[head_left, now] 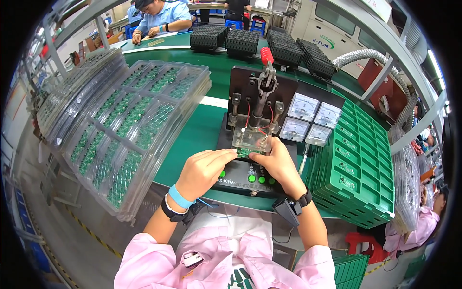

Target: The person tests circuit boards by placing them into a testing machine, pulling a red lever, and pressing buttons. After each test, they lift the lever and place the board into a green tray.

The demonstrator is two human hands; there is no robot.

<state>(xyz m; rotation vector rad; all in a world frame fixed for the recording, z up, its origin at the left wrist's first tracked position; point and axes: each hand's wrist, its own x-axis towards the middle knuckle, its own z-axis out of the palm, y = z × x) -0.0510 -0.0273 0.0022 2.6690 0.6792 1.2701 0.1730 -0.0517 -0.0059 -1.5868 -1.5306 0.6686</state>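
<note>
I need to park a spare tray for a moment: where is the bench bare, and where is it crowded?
Bare green bench lies between the clear tray stack and the test fixture, and behind the fixture up to the black trays. Crowded: both hands, left and right, at the fixture's front, with the meters and green tray stack packed close on the right.

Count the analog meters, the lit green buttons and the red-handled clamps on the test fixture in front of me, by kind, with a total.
Analog meters: 4
Lit green buttons showing between the hands: 4
Red-handled toggle clamp: 1
Total: 9
</note>
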